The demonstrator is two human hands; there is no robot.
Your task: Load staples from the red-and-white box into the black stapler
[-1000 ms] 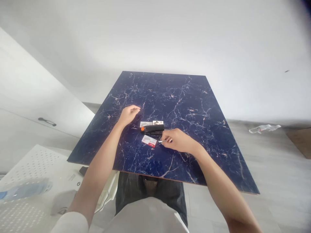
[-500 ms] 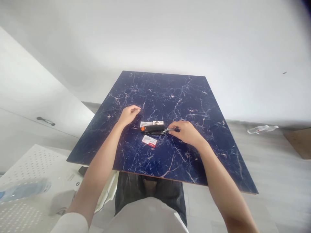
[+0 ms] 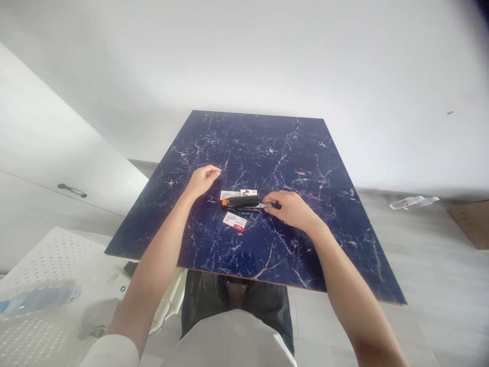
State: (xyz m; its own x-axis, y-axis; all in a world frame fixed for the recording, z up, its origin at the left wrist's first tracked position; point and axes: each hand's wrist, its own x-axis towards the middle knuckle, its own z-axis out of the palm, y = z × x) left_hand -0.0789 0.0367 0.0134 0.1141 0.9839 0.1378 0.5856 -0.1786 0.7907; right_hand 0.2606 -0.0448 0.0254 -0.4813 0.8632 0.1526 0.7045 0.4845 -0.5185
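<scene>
A black stapler with an orange end lies crosswise near the middle of the blue marbled table. From its right end a metal tray with a dark tip sticks out. My right hand pinches this part between thumb and fingers. My left hand hangs over or rests on the table, up and to the left of the stapler, fingers curled together and nothing visible in them. Just behind the stapler are two small boxes, a whitish one and a black-and-white one. A red-and-white box lies in front.
A white perforated surface stands at lower left, bearing a clear plastic bottle. Beside it is a white cabinet with a dark handle. On the floor at right are a crumpled clear plastic item and a cardboard box.
My right hand has shifted very slightly left along the stapler's metal tray, and the dark tip shows a little differently behind the fingers. My left hand has stayed in place.
</scene>
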